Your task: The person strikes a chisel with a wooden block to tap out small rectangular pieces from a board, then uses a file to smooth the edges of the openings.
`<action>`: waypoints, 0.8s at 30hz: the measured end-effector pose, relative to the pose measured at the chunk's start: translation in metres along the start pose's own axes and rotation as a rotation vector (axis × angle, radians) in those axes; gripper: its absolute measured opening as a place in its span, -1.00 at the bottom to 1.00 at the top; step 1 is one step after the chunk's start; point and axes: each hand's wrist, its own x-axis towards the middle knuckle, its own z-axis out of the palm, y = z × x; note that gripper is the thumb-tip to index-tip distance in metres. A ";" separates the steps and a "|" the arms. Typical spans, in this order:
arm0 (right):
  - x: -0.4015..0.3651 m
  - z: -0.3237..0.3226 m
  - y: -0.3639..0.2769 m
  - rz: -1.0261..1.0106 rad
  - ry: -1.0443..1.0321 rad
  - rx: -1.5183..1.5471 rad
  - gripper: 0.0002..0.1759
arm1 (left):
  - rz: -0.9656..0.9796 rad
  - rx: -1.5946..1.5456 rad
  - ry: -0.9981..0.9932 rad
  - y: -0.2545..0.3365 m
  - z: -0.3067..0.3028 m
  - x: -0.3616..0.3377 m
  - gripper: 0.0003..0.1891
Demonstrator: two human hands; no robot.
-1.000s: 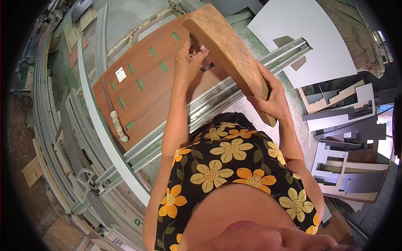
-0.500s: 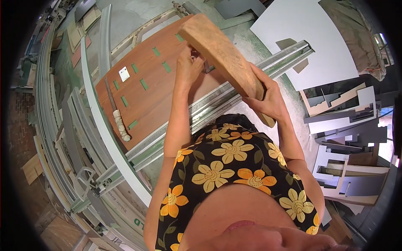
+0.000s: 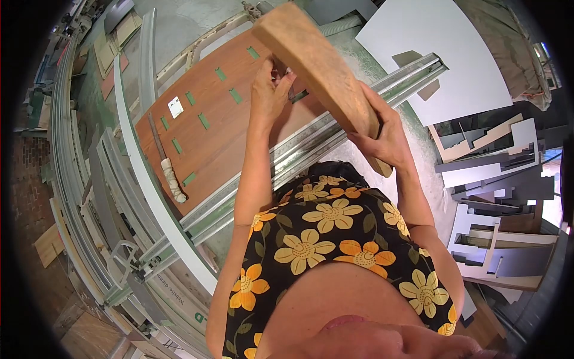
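Observation:
My right hand point(image 3: 387, 133) is wrapped round the lower end of a thick wooden block point(image 3: 323, 72), which slants up over the brown wood-grain board point(image 3: 221, 140). My left hand point(image 3: 270, 90) is closed just left of the block's upper part. Below its fingers a dark, narrow, blade-like tool point(image 3: 292, 93) stands against the board beside a green-edged slot point(image 3: 300, 96); the block and fingers hide its upper part. Several other green-edged slots point(image 3: 235, 96) mark the board. A small white label point(image 3: 175, 107) and a bar with a cloth-wrapped handle point(image 3: 171, 176) lie on it.
Metal rails point(image 3: 311, 140) run along the board's near edge, and a long white strip point(image 3: 140, 155) crosses at its left. White sheet material point(image 3: 424, 54) lies at upper right. Cut panel offcuts point(image 3: 496, 161) are piled at right. Long profiles point(image 3: 63, 137) are stacked at far left.
The upper end of the wooden block has risen and shifted slightly left, with the right hand still round it. My left hand has stayed nearly in place.

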 end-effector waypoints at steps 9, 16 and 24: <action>0.000 0.003 0.006 0.056 -0.010 0.014 -0.03 | -0.019 0.028 -0.015 0.007 0.001 -0.001 -0.68; 0.001 -0.002 -0.002 0.044 0.014 -0.021 -0.03 | 0.042 -0.159 0.015 -0.003 0.013 0.000 -0.70; 0.007 -0.002 0.001 0.038 0.007 -0.030 -0.03 | 0.035 -0.106 0.009 -0.002 0.020 -0.003 -0.69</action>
